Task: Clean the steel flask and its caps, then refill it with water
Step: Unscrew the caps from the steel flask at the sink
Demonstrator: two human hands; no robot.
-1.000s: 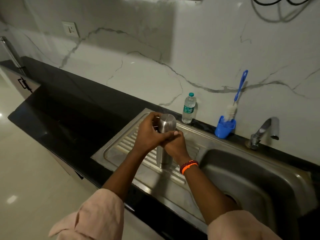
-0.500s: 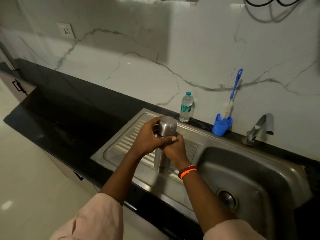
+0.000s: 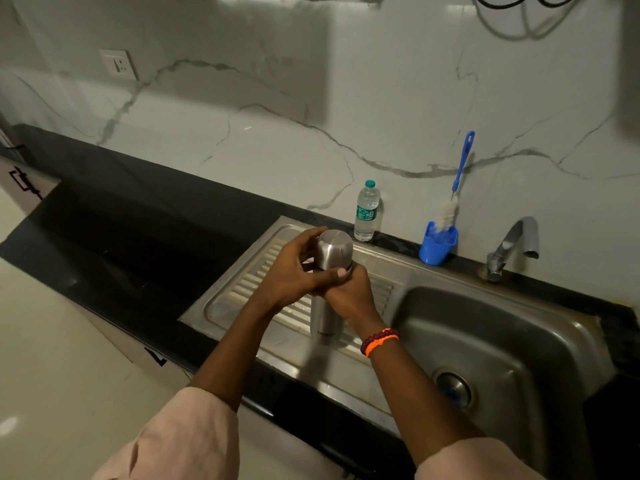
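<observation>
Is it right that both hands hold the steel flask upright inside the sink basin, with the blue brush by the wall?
Not quite. The head view shows the steel flask standing on the ridged drainboard, left of the sink basin. Both hands do hold it upright; the blue brush is by the wall.

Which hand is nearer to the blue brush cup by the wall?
Right. The right hand grips the flask body on the side toward the blue cup; the left hand holds the flask's cap, farther from it.

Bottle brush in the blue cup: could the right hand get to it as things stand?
Probably yes, once freed. The right hand grips the flask, but nothing stands between it and the bottle brush in the blue cup.
</observation>
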